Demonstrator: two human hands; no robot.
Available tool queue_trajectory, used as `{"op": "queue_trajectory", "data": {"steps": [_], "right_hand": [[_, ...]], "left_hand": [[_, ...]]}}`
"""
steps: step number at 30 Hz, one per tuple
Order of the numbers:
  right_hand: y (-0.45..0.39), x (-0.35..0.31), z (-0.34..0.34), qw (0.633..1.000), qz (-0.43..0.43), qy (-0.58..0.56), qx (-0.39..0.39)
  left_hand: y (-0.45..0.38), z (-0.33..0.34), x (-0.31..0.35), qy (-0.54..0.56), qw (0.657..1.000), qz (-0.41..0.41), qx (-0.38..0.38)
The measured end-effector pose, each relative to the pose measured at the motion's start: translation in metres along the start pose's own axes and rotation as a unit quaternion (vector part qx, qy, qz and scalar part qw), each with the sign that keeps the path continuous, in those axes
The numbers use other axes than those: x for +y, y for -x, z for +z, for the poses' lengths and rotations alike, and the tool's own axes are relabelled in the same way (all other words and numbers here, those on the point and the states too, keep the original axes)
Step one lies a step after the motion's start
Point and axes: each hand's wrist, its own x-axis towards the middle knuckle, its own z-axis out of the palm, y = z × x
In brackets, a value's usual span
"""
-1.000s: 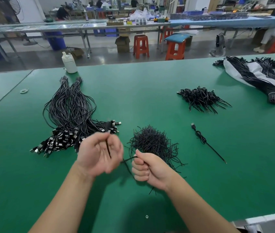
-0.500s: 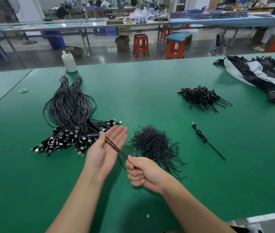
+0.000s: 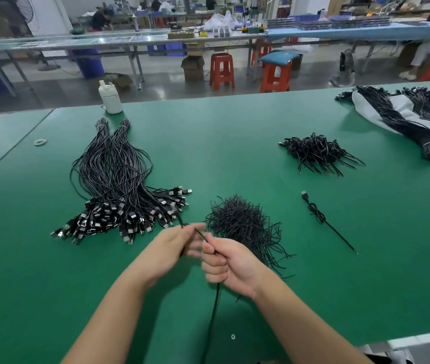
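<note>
The green desk (image 3: 235, 143) carries the big bundle of USB cables (image 3: 114, 185) at ten o'clock from the hands and the heap of black ties (image 3: 242, 222) at one o'clock. The left hand (image 3: 172, 248), flat and open half a second ago, has now curled its fingers onto the cable (image 3: 200, 234). The right hand (image 3: 227, 264) grips that cable in a fist, its tail hanging toward six o'clock. Folding looks underway, and a tie probably comes next.

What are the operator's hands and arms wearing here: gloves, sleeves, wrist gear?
Nothing worn that shows. The left hand and right hand are bare: no gloves, finger cots or rings visible. The left forearm and right forearm are uncovered down to the bottom edge of the frame, with no sleeve, watch, wrist strap or marking in view.
</note>
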Motion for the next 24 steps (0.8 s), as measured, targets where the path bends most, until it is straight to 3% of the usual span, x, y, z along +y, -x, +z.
{"op": "queue_trajectory", "data": {"steps": [1,3,5,7,9,11,12,14,17,20,22,24], "right_hand": [[-0.001,0.003,0.001,1.0,0.002,0.008,0.001],[-0.002,0.01,0.002,1.0,0.012,0.016,0.001],[-0.003,0.016,0.001,1.0,0.021,0.007,0.002],[-0.002,0.017,-0.001,0.999,0.025,-0.032,0.0],[-0.001,0.011,-0.004,0.996,0.024,-0.086,-0.004],[0.001,-0.001,-0.005,0.995,0.019,-0.093,0.0],[0.002,-0.007,-0.005,0.997,0.017,-0.08,0.004],[0.003,-0.017,-0.002,0.999,0.014,-0.041,0.015],[0.003,-0.022,0.006,0.998,0.005,0.056,0.042],[0.003,-0.027,0.012,0.989,-0.021,0.124,0.081],[0.007,-0.031,0.013,0.98,-0.031,0.172,0.099],[0.011,-0.032,0.015,0.963,-0.024,0.244,0.11]], "left_hand": [[-0.004,0.004,0.0,0.146,0.988,0.013,0.041],[-0.011,0.005,0.005,0.36,0.928,0.032,0.092],[-0.014,0.0,0.013,0.472,0.874,0.041,0.103],[-0.009,-0.007,0.023,0.494,0.865,0.055,0.072],[-0.001,-0.014,0.028,0.426,0.901,0.078,-0.007],[0.011,-0.02,0.032,0.227,0.961,0.089,-0.128],[0.015,-0.022,0.033,0.095,0.974,0.083,-0.19],[0.018,-0.025,0.035,-0.122,0.959,0.029,-0.256],[0.014,-0.013,0.039,-0.281,0.936,-0.045,-0.206],[0.005,0.0,0.029,-0.306,0.948,-0.008,-0.083],[0.002,0.004,0.023,-0.174,0.984,0.02,-0.038],[0.001,0.007,0.016,-0.031,0.998,0.025,-0.041]]}}
